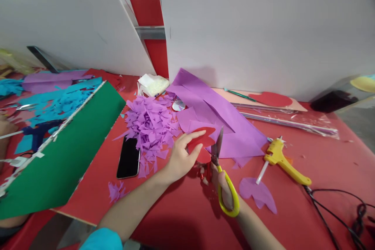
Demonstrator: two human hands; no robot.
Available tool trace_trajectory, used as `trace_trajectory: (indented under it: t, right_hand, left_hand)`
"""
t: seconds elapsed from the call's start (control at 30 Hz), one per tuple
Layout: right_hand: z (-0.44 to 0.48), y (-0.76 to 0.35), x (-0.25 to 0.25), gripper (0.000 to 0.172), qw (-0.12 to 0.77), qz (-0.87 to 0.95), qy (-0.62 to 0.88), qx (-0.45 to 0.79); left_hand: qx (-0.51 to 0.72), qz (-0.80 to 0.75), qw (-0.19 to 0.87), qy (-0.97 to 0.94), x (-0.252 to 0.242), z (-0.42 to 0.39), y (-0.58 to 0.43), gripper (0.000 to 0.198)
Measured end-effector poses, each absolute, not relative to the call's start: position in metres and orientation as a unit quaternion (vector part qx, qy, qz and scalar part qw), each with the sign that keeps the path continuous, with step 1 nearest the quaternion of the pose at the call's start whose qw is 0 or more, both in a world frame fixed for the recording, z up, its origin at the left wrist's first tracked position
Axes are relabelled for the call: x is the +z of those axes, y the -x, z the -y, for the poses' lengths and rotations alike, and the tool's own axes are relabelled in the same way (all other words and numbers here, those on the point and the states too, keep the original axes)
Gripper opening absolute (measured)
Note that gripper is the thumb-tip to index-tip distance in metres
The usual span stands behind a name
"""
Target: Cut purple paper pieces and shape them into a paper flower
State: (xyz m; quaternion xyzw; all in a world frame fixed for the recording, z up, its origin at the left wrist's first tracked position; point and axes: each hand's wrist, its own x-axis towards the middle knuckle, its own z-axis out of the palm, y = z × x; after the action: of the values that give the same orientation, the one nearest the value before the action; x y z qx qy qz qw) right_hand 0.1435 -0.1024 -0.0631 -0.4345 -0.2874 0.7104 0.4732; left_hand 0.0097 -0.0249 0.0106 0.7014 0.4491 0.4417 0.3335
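Observation:
Near the middle of the red table, my left hand (182, 155) pinches a red paper cutout (207, 139) with rounded edges between thumb and fingers. My right hand (225, 192) is wrapped round a pair of scissors (228, 197) with a yellow handle loop and a red one. Their blades stand apart and point up, at the right edge of the red paper. Behind the cutout lie sheets of purple paper (246, 136). Left of my left hand is a heap of purple paper scraps (150, 121), partly over a black phone (129, 160).
A yellow glue gun (285, 160) with a black cord (328, 218) lies at right, by a purple paper cutout (258, 193). A green board (67, 156) leans at left, near a co-worker's hand (6, 131). White panels (263, 31) stand along the back.

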Motion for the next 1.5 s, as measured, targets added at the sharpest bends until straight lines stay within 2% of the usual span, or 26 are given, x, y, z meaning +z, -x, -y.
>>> trace_trajectory:
  t: [0.6, 0.9, 1.5]
  right_hand:
    - [0.098, -0.146, -0.06, 0.061, 0.507, 0.337, 0.402, 0.684]
    - [0.098, -0.145, -0.058, 0.067, 0.487, 0.363, 0.426, 0.67]
    - [0.1, -0.148, -0.068, 0.06, 0.484, 0.393, 0.406, 0.668]
  left_hand:
    - [0.469, -0.448, 0.352, -0.675, 0.013, 0.017, 0.001, 0.032]
    - [0.465, -0.444, 0.358, -0.677, 0.011, 0.017, -0.001, 0.032]
    - [0.446, -0.449, 0.353, -0.689, 0.011, 0.022, -0.005, 0.032]
